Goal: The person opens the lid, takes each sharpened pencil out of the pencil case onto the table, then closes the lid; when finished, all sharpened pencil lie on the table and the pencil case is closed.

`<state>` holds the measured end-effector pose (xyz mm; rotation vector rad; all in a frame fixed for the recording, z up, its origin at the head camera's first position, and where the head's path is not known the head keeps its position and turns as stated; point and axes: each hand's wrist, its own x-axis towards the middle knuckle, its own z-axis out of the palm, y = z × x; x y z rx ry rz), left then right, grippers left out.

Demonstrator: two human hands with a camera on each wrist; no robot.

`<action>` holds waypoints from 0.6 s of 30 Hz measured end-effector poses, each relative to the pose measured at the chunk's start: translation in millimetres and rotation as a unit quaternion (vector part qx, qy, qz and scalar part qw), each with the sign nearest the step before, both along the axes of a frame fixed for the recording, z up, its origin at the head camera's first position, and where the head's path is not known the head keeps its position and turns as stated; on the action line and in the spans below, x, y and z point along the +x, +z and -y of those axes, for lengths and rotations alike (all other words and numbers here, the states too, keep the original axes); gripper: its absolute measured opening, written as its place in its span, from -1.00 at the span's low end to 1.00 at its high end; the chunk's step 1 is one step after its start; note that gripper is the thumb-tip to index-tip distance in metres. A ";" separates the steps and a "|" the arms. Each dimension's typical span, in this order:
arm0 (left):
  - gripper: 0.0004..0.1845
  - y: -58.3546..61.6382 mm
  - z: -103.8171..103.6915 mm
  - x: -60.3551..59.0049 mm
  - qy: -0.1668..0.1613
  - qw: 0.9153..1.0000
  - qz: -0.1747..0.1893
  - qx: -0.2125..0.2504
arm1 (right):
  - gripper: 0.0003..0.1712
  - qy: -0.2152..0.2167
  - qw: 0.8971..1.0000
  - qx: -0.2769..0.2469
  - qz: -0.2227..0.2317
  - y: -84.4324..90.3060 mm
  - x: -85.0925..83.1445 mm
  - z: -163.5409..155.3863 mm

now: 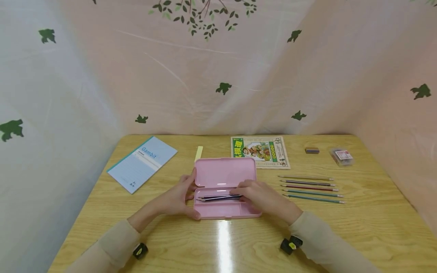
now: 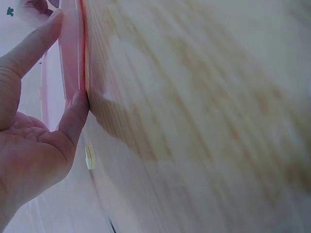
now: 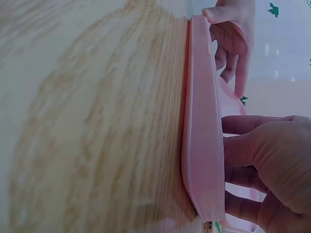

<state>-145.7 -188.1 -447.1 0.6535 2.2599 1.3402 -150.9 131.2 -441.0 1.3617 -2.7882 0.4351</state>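
Note:
A pink pencil case (image 1: 223, 174) lies open in the middle of the wooden table (image 1: 368, 227), lid folded back. My left hand (image 1: 186, 195) holds its left end, thumb at the front corner and fingers toward the hinge. In the left wrist view, the thumb (image 2: 73, 116) and a finger press the case's edge (image 2: 73, 53). My right hand (image 1: 250, 191) pinches the ends of a few dark pencils (image 1: 218, 197) lying in the tray. The right wrist view shows the case's side (image 3: 201, 121), my right hand (image 3: 272, 165) above it and the left hand (image 3: 233, 43) at the far end.
Several loose pencils (image 1: 310, 188) lie in a row right of the case. A blue notebook (image 1: 141, 163) is at the back left, a yellow strip (image 1: 198, 153) and a printed booklet (image 1: 261, 151) behind the case. An eraser (image 1: 312, 150) and a small clear box (image 1: 342, 156) sit back right.

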 end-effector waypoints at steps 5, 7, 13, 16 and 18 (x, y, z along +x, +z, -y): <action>0.55 1.0 -0.3 -0.5 0.000 1.000 0.002 0.000 | -0.59 -0.006 1.000 -0.005 0.011 -0.6 -0.4 -0.1; 0.55 0.8 -0.1 -0.8 0.001 1.000 0.001 -0.005 | -0.58 -0.009 1.000 -0.006 0.012 -0.7 -0.5 -0.5; 0.55 0.5 0.0 -1.7 -0.001 1.000 0.003 -0.005 | -0.60 -0.010 1.000 -0.008 0.009 -1.3 -1.8 -1.3; 0.54 1.1 -0.1 -1.7 -0.003 1.000 0.006 -0.001 | -0.60 -0.010 1.000 -0.011 0.011 -1.1 -2.8 -1.2; 0.55 1.8 0.0 -1.6 -0.002 1.000 0.009 -0.001 | -0.60 -0.010 1.000 -0.014 0.013 -0.9 -3.5 -0.9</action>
